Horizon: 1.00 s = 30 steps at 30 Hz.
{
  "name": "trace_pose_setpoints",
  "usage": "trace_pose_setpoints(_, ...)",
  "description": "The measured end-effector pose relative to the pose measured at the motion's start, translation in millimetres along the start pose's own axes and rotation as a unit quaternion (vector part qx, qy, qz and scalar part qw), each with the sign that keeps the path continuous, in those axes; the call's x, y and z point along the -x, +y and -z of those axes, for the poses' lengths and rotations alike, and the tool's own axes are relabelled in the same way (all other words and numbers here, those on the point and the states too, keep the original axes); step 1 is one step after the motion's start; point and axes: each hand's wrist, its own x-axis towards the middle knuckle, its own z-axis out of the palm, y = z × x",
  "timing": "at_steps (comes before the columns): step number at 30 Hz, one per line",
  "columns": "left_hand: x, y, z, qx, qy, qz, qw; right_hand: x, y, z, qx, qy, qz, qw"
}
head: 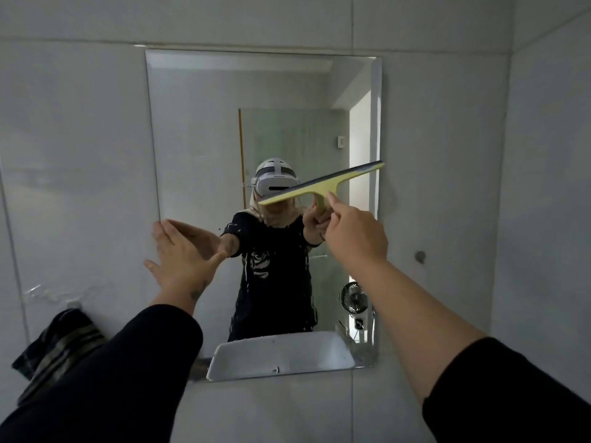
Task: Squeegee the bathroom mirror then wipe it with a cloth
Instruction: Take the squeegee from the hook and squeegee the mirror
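Right hand grips the squeegee handle, blade tilted; left hand open, empty, bracing the mirror edge. That slant risks streaks.

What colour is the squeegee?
The squeegee is pale yellow with a grey blade strip, seen in the head view.

No legible text, labels, brands or numbers; the pale print on the reflected dark shirt cannot be read.

A: How is the left hand held?
B: Flat and open, fingers spread toward 12 o'clock, arm extended.
A: And the right hand?
B: Closed in a grip, raised toward 1 o'clock, forearm bared.
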Motion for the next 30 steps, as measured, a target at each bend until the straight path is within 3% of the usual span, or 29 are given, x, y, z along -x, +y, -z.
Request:
trace_pose_setpoints(10,-2,-11,2,0.017,-0.004,-0.042,0.999,40,-40,-46,-0.200,0.039,-0.123,0.971)
trace_pose_setpoints(17,-9,-28,15,0.047,-0.048,-0.091,0.994,56,-92,-90,-0.282,0.036,-0.136,0.949)
trace_pose_setpoints(22,-12,-41,22,0.106,-0.060,-0.116,0.986,67,-111,-95,-0.276,0.027,-0.114,0.954)
trace_pose_setpoints(26,-10,-42,25,0.160,-0.022,-0.120,0.980,78,-127,-105,-0.250,-0.017,-0.071,0.965)
trace_pose_setpoints(30,-13,-44,32,0.090,0.007,-0.164,0.982,76,-122,-113,-0.180,-0.031,-0.027,0.983)
